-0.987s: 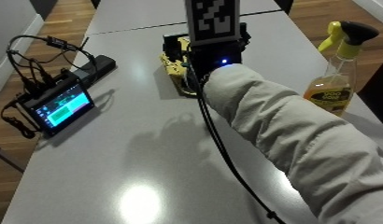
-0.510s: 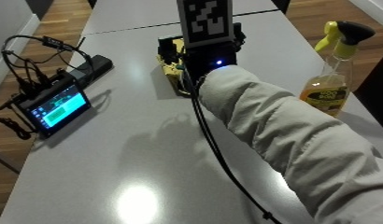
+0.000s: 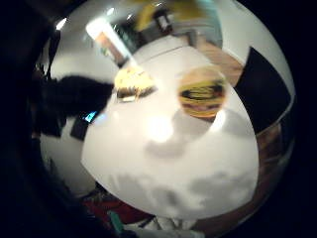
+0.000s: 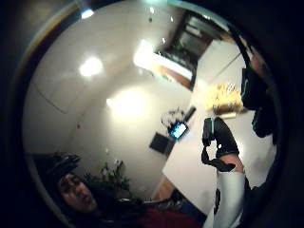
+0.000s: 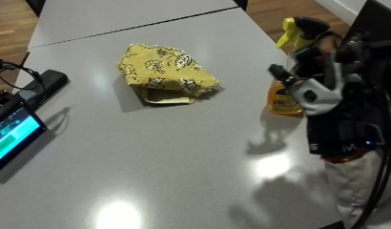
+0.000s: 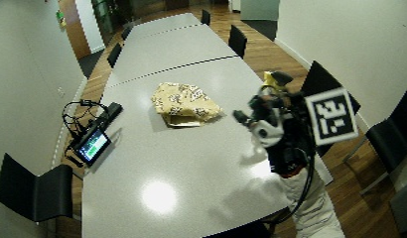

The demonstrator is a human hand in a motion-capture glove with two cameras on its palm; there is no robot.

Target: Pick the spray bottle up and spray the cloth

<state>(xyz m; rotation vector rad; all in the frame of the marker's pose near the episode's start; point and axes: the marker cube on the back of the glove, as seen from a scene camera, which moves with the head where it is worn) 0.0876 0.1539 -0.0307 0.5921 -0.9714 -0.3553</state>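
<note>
At the desk's right edge stands the spray bottle, upright, well apart from the cloth. Right hand is beside it; finger state cannot be determined. Bottle likely rigid, smooth plastic; grasp the neck below the trigger.

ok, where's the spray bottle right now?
In the outside view the spray bottle stands upright near the table's right edge, right of the yellow cloth, with the gloved right hand just beside it, partly in front.
</note>
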